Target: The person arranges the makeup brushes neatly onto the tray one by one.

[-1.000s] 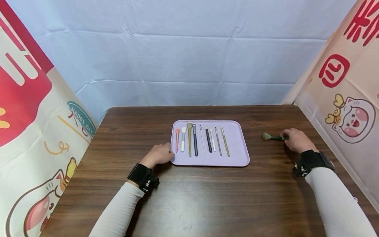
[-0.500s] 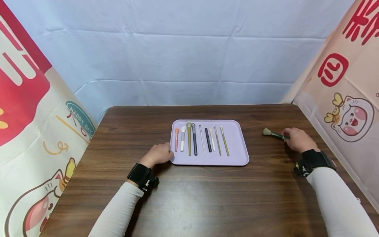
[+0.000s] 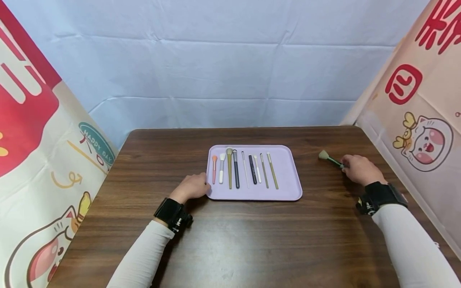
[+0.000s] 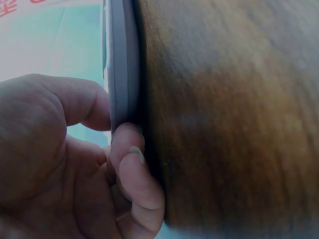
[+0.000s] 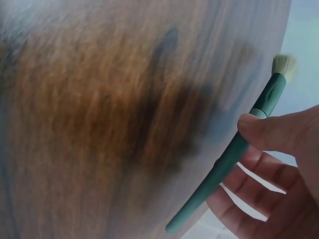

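My right hand (image 3: 361, 169) pinches a green-handled makeup brush (image 5: 232, 153) between thumb and fingers, over the right side of the table. Its pale bristles point left and away in the head view, and its handle end shows below the fingers in the right wrist view. My left hand (image 3: 191, 187) grips the near left corner of a lilac tray (image 3: 288, 172), thumb at the top of the rim and curled fingers at its underside in the left wrist view. On the tray several makeup brushes lie in a row, among them a short orange one (image 3: 214, 169) and a thick olive one (image 3: 229, 170).
A dark wood table (image 3: 252, 240) carries the tray near its far side. Behind hangs a pale blue cloth (image 3: 223, 72). Printed cloths stand along the left and the right (image 3: 403, 132) edges, the right one close to my right hand.
The green brush has turned in my right hand, its bristle end swinging slightly up and away. My left hand stays at the tray's corner, and the brushes on the tray lie as before.
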